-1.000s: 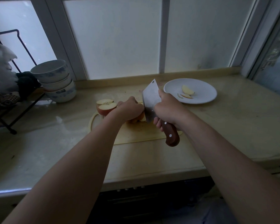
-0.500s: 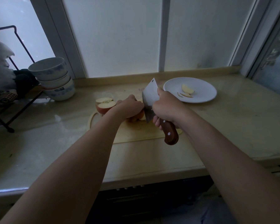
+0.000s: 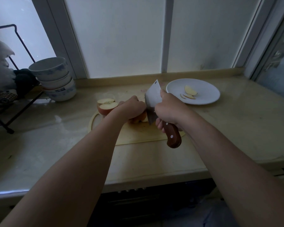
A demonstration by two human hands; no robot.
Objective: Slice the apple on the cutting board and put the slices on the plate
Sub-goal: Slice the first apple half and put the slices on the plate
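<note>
Bowls (image 3: 54, 79) stacked at counter's (image 3: 236, 128) back-left. Two apple pieces (image 3: 107, 105) cut-face up at cutting board's (image 3: 138, 133) left end. Left hand (image 3: 133, 108): fingers curled over apple chunk (image 3: 140, 118) mid-board. Cleaver (image 3: 152, 97) blade against chunk's right side, tip raised. Right hand (image 3: 169, 110): fingers wrapped round handle. Plate (image 3: 208, 95) near back edge, right of board, holds slices (image 3: 189, 92).

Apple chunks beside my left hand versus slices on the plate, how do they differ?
The apple chunks are thick, cut faces up, red skin below; the slices are thin. The chunks sit at the cutting board's far left end; the slices lie on the white plate. Both show pale flesh.
</note>
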